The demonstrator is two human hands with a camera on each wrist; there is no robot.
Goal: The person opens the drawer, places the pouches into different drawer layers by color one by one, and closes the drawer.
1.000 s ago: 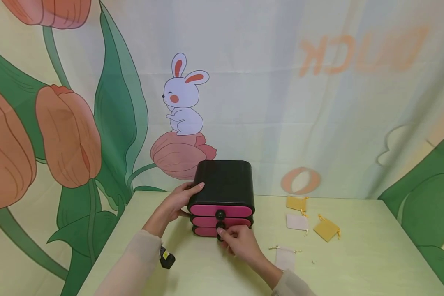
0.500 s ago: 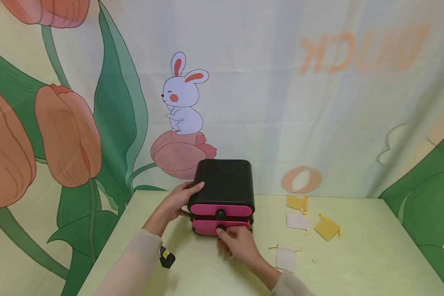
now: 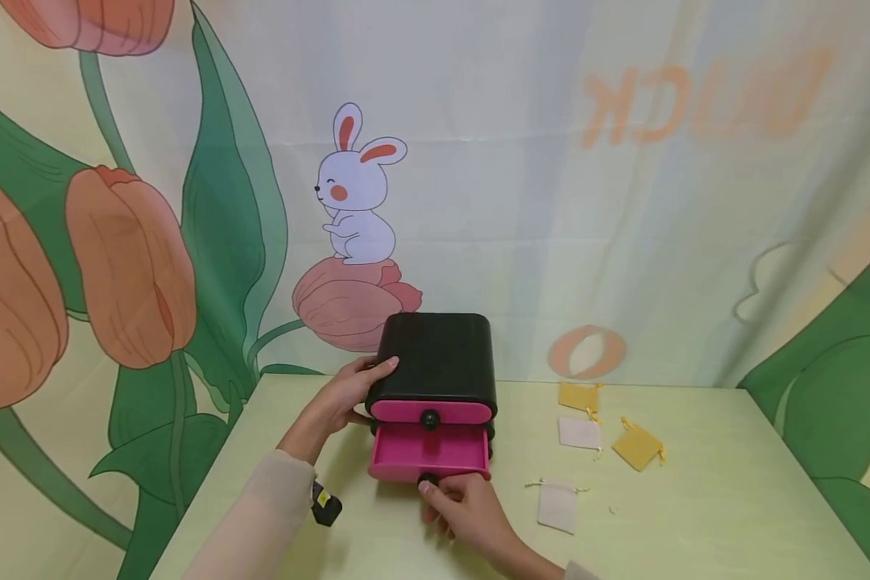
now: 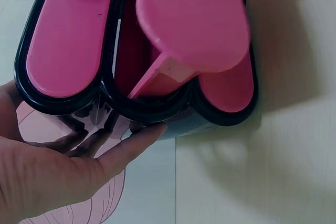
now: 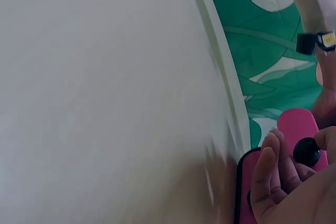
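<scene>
A black cabinet (image 3: pixel 437 354) with three pink-fronted drawers stands on the table. Its middle drawer (image 3: pixel 431 445) is pulled out and looks bare inside; the top drawer (image 3: pixel 399 412) is closed. My left hand (image 3: pixel 341 399) lies against the cabinet's left side, a fingertip at its upper edge. In the left wrist view the hand (image 4: pixel 58 177) presses its extended fingers along the side, and the middle drawer front (image 4: pixel 194 19) sticks out. My right hand (image 3: pixel 471 511) pinches the middle drawer's black knob (image 3: pixel 427 480) between thumb and finger; the right wrist view shows the knob (image 5: pixel 306 151) beside the thumb.
To the right lie two yellow pouches (image 3: pixel 578 395), (image 3: pixel 638 448) and two pale pouches (image 3: pixel 579 432), (image 3: pixel 557 506). A small black device (image 3: pixel 326 507) shows by the left sleeve. A printed curtain (image 3: pixel 507 201) hangs behind the table.
The middle drawer has slid out toward me, with my right hand on its knob moving along nearer. My left hand has stayed at the cabinet's side.
</scene>
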